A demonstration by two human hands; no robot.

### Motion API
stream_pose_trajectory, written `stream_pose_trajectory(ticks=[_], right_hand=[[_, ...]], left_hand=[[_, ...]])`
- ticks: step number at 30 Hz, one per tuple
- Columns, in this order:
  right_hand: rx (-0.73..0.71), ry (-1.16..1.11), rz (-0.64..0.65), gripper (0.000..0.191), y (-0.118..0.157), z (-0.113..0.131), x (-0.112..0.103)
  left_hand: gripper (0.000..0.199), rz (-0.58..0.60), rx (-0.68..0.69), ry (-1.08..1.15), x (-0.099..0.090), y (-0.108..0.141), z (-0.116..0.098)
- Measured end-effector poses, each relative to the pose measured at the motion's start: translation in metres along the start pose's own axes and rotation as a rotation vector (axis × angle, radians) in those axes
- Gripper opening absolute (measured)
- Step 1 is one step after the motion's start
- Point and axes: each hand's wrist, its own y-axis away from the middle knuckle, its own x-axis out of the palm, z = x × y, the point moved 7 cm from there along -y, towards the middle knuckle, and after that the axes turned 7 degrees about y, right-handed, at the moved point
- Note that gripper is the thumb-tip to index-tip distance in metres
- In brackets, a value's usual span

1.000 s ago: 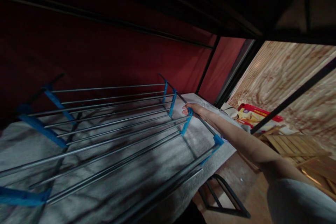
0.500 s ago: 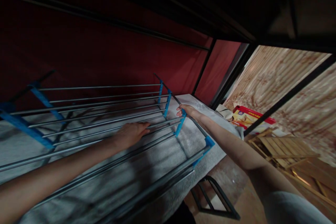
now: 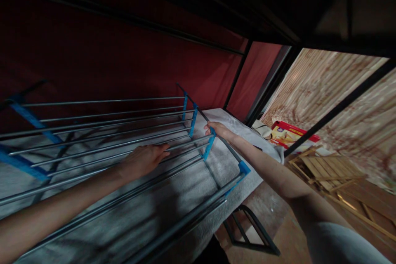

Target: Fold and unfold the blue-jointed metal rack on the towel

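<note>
A rack of grey metal tubes (image 3: 102,101) with blue plastic connectors (image 3: 192,121) lies across a pale, fuzzy bed cover (image 3: 185,189). My left hand (image 3: 145,159) is wrapped over one of its tubes near the middle, thumb pointing right. At the rack's right end, my right hand (image 3: 216,129) closes around the dark side bar by a blue connector, and its fingertips show on the far side. A corner connector (image 3: 243,170) sits nearer to me on the same bar. My left forearm covers parts of several tubes.
Black bed-frame posts (image 3: 269,84) stand at the right, with a dark upper bunk overhead and a dark red wall (image 3: 123,57) behind. A small black ladder-like frame (image 3: 253,231) is below the bed edge. Beyond lie a red and yellow box (image 3: 287,136) and folded wooden furniture (image 3: 331,171).
The whole view has shifted slightly, so the rack and both hands appear a little farther left. Both hands keep their places on the rack.
</note>
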Motion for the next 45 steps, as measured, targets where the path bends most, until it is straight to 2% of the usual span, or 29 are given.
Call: stream_pose_trajectory(ticks=[7,14,29,45], right_hand=[[0.016,0.037,-0.012,0.032,-0.006,-0.006,-0.001],[0.029,-0.057,-0.012,0.031,-0.007,-0.012,0.001],[0.063,-0.129,-0.015,0.030,-0.010,-0.016,0.002],[0.080,-0.165,0.001,0.030,-0.006,-0.015,0.002]], left_hand=[[0.053,0.026,-0.025,0.019,-0.004,0.000,0.000],[0.055,0.020,-0.006,0.091,-0.009,-0.003,0.000],[0.049,0.010,0.026,-0.110,-0.009,0.005,-0.011],[0.049,0.018,0.035,-0.205,-0.009,0.010,-0.016]])
